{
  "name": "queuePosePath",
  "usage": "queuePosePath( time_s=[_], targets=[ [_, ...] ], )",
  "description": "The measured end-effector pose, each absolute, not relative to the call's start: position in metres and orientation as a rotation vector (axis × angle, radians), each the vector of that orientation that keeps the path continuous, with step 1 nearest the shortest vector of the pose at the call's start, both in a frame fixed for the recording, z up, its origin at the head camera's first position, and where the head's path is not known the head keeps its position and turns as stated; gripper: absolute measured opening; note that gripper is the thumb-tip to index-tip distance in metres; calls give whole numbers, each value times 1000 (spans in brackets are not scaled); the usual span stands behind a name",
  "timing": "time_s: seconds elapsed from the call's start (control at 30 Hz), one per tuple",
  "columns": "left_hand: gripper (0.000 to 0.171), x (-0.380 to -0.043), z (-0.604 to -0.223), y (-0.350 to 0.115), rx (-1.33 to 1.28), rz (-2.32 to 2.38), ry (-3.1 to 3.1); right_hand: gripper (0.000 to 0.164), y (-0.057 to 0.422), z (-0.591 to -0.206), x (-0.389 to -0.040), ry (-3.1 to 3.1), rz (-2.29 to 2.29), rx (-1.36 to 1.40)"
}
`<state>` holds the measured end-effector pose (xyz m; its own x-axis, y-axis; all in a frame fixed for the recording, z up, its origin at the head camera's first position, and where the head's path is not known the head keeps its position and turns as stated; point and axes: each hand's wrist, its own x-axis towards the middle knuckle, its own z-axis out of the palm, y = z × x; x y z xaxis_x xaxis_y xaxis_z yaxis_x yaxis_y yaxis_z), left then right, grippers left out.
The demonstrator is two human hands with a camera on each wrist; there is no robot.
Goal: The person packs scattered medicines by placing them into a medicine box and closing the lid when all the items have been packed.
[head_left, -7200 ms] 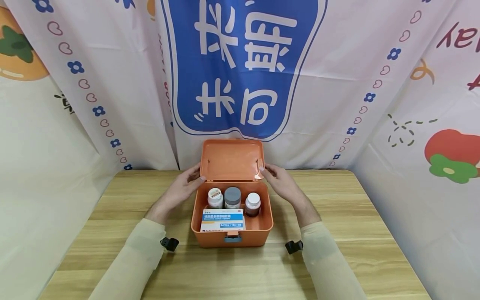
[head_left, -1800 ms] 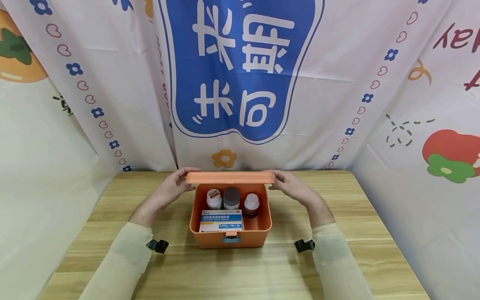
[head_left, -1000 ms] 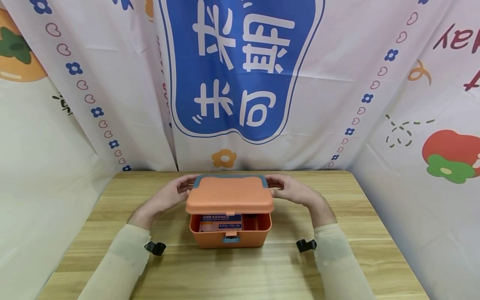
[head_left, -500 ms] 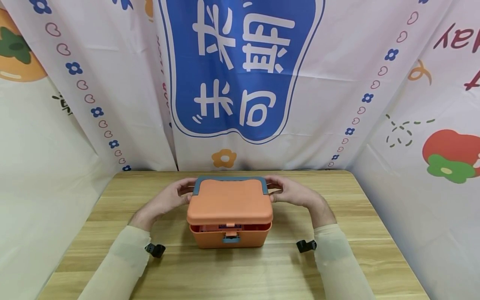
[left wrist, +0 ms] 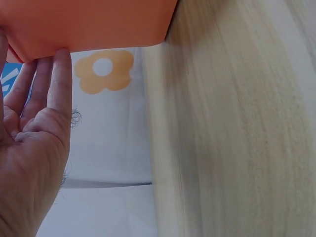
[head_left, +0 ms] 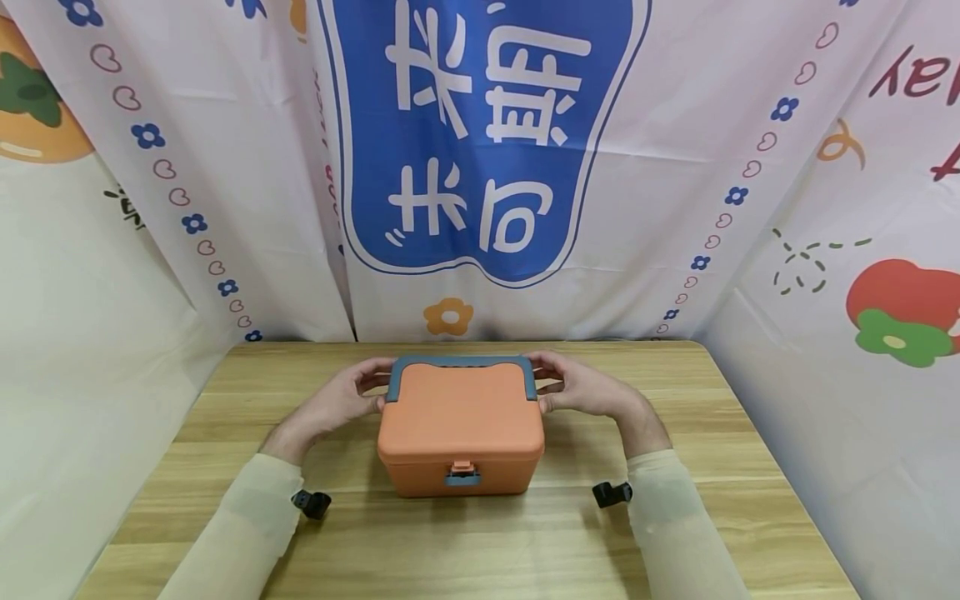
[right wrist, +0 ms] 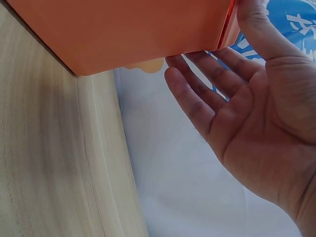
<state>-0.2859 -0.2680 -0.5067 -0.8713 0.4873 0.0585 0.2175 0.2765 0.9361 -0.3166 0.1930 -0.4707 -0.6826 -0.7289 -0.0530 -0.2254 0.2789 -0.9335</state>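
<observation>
In the head view an orange medicine box [head_left: 462, 417] stands on the wooden table, its lid lowered onto the base. A blue-grey handle [head_left: 462, 362] lies along the lid's far edge. On the front, the blue-grey latch [head_left: 462, 480] sits under the lid's small orange tab. My left hand [head_left: 343, 396] touches the lid's left side with the thumb, its fairly straight fingers reaching behind the box. Mirroring it, my right hand [head_left: 588, 387] has its thumb at the lid's right side and its fingers extended behind. The bottles and carton inside are hidden by the lid.
The wooden table [head_left: 480, 550] ends close behind the box, at a white printed curtain [head_left: 637, 250]. More cloth hangs at the left and right sides. Each wrist wears a small black camera, such as the left camera [head_left: 312, 503].
The lid has swung from upright down onto the base, covering the bottles and carton. Both hands have followed it, staying at its two sides.
</observation>
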Motion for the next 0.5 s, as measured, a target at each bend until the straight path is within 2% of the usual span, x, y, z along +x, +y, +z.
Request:
queuePosePath(
  time_s=[0.17,0.37,0.5],
  targets=[
    [94,-287,-508,-267,652,1627,2327,128,193,-470,-316,2082,-1401,-847],
    [96,-289,-510,-266,653,1622,2345,124,195,-473,-318,2100,-1412,-855],
    [90,-291,-510,-263,653,1621,2363,123,197,-477,-321,2121,-1427,-863]
  ],
)
